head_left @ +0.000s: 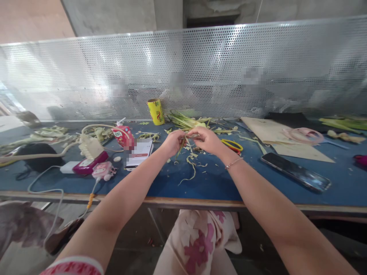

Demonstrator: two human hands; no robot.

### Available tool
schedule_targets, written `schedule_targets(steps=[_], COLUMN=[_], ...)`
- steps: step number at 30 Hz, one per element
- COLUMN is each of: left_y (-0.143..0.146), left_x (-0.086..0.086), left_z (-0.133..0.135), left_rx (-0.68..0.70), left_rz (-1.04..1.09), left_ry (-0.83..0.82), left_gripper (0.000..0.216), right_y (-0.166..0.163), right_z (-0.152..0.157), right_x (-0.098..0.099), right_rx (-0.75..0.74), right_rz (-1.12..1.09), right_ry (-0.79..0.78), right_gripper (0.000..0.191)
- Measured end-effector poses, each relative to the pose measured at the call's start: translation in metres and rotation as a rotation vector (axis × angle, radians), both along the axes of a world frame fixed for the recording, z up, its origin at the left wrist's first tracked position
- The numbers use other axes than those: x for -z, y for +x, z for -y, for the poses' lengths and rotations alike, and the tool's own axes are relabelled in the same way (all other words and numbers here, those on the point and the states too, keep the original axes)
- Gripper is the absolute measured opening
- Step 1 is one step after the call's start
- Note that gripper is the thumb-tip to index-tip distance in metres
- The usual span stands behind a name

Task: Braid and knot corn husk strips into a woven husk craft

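Pinching a thin, fibrous, pale green plant strip (181, 148) between our fingertips, we hold both hands close together over the smooth blue tabletop (172, 187). Our left hand (172, 142) is curled nearly closed, thumb and forefinger gripping the strip; our right hand (208, 140) pinches it too, its other fingers bent inward. The strip sits between the two hands, its loose end hanging below our left fingers. A slender, beaded-looking bracelet (233, 163) circles our right wrist.

Beneath our hands we see curled, stringy, pale peelings (191, 172) scattered over the blue. Just beyond lies a loose bundle of long, ribbed green stalks (187, 121), near a glossy yellow printed cylinder (156, 112) standing upright. Beside our right wrist, yellow and orange looped handles (240, 146) show partly from behind it. Farther right we have a flat, stiff, beige sheet (263, 131) and a slim, glossy black phone (295, 171) lying face up. To our left rest a shiny, crinkled red packet (123, 137) and a flat, white-faced rectangular device (139, 152). Behind everything rises a silvery metal screen (177, 49), punched with small round holes.
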State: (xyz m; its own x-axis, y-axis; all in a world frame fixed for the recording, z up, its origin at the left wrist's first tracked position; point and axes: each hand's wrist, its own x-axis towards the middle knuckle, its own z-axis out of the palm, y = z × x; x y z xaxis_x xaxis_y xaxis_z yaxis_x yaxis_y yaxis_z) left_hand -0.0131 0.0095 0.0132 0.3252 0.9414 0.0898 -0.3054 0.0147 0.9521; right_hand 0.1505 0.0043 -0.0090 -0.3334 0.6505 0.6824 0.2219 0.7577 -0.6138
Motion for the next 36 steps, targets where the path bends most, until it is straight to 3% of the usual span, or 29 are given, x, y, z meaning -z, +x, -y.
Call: schedule_targets(steps=[4,9,12,18,22,27,36], left_y=[-0.001,-0.001,0.000,0.003,0.005,0.003,0.002], left_x=[-0.001,0.000,0.003,0.008,0.012,0.016,0.017], left_z=[-0.001,0.001,0.000,-0.002,-0.004,-0.009,-0.012], left_rx=[-0.013,-0.001,-0.009,-0.015,-0.026,-0.101,-0.159], left_rz=[0.013,0.006,-0.013,-0.042,-0.124,-0.340,-0.389], left_ry=[-0.037,-0.026,-0.002,0.041,0.208,0.436,0.512], left_gripper=[0.005,0.011,0.013,0.017,0.017,0.018,0.024], right_y=[-0.005,-0.010,-0.013,-0.018,-0.018,-0.016,-0.019], right_z=[0.005,0.009,0.010,0.006,0.001,-0.002,0.001], right_x=[-0.002,-0.005,-0.005,-0.003,-0.001,0.001,-0.001], right_rx=[0.114,0.200,0.246,0.298,0.296,0.256,0.240], right_rz=[0.189,0.216,0.126,-0.143,-0.281,-0.333,-0.331], right_ry=[0.214,0.337,0.259,-0.086,-0.234,-0.278,-0.246], right_gripper=[0.026,0.008,0.015,0.016,0.024,0.028,0.017])
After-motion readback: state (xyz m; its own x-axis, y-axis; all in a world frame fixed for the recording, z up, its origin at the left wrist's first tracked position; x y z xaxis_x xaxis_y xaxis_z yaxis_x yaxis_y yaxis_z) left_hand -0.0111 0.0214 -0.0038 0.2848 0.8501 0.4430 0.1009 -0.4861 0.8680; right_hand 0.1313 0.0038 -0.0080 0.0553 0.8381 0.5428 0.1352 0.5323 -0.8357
